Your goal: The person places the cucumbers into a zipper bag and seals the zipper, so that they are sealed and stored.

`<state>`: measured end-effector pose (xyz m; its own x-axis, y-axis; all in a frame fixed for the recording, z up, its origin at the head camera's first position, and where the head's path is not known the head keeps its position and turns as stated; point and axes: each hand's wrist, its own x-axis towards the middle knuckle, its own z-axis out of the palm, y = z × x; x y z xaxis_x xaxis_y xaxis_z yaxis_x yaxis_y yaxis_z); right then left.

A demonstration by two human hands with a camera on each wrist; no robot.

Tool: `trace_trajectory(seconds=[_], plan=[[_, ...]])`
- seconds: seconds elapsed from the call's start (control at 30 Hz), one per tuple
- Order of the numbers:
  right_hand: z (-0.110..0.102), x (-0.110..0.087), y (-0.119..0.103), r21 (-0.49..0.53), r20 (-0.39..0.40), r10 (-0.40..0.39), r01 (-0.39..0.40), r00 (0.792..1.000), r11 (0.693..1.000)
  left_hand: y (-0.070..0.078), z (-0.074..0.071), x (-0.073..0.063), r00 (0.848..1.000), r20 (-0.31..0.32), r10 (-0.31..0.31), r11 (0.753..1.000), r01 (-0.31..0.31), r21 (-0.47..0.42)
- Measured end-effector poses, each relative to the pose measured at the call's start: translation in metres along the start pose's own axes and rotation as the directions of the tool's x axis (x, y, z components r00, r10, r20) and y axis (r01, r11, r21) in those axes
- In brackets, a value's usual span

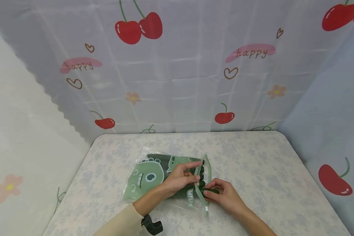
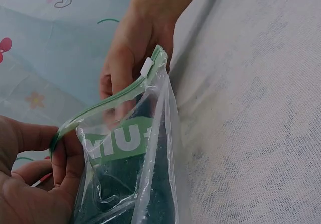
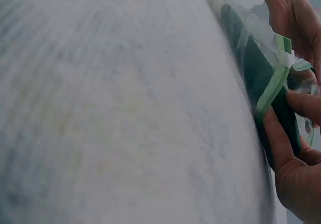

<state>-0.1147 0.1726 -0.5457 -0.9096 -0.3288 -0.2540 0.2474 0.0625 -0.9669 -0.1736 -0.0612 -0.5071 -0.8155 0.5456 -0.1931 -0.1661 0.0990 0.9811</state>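
Note:
A clear zip bag (image 1: 148,183) with a green cartoon monster print lies across the table, its green-edged mouth on the right. Several long dark green pieces (image 1: 162,159) sit inside, rounded ends at the mouth. My left hand (image 1: 180,178) reaches over the bag; in the left wrist view its thumb and fingers pinch the green zip edge (image 2: 100,106), holding the mouth apart. At the near end of the mouth, my right hand (image 1: 224,195) pinches one dark green piece (image 3: 285,118) that pokes out between thumb and fingers. A white slider (image 2: 147,67) sits near the zip's end.
The table (image 1: 253,164) has a pale blue floral cover. Behind it hangs a white curtain (image 1: 177,82) with cherries, hearts and flowers, with similar sheets at both sides. A black band (image 1: 151,225) is around the left wrist over a beige sleeve (image 1: 121,221).

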Motion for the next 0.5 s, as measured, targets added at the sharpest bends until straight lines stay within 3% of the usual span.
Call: trace_trajectory(seconds=[0.17,0.33,0.5], plan=[[-0.013,-0.002,-0.003,-0.14,0.069,-0.052,0.061,0.996,0.988,-0.001,0.0,0.0,1.0,0.007,0.002,1.0,-0.002,0.003],[-0.027,-0.005,-0.001,-0.086,0.133,-0.088,0.1,0.987,0.991,-0.003,-0.001,-0.001,1.0,0.015,-0.001,1.0,0.001,0.005],[-0.032,-0.007,0.006,-0.079,0.114,-0.072,0.082,0.991,0.994,-0.004,0.001,0.0,1.0,0.016,0.011,1.0,-0.011,-0.002]])
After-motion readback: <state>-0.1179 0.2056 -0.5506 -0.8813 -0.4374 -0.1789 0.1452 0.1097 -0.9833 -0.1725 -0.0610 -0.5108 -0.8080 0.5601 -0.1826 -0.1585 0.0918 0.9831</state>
